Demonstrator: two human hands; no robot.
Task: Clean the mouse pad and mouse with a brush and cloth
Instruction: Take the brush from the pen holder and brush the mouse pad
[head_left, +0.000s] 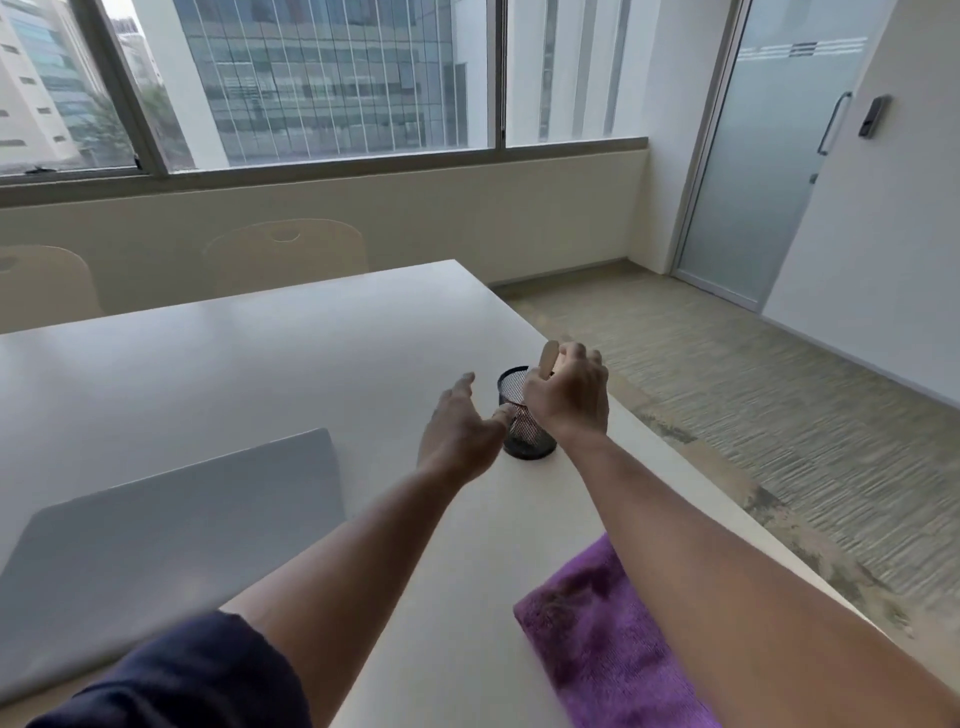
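A black mesh cup (525, 431) stands near the right edge of the white table (260, 353). My right hand (569, 395) is over the cup, fingers curled round a pale wooden handle (548, 356) that sticks up from it; the brush's bristles are hidden. My left hand (460, 431) is open beside the cup, its thumb touching the mesh wall. A folded purple cloth (597, 634) lies at the near right of the table, partly under my right forearm. A grey mouse pad (171, 530) lies at the near left. No mouse is in view.
The table's right edge (675, 452) runs close past the cup, with carpeted floor beyond. Two pale chair backs (285, 249) stand at the far side under the windows. A frosted glass door (769, 156) is at the far right.
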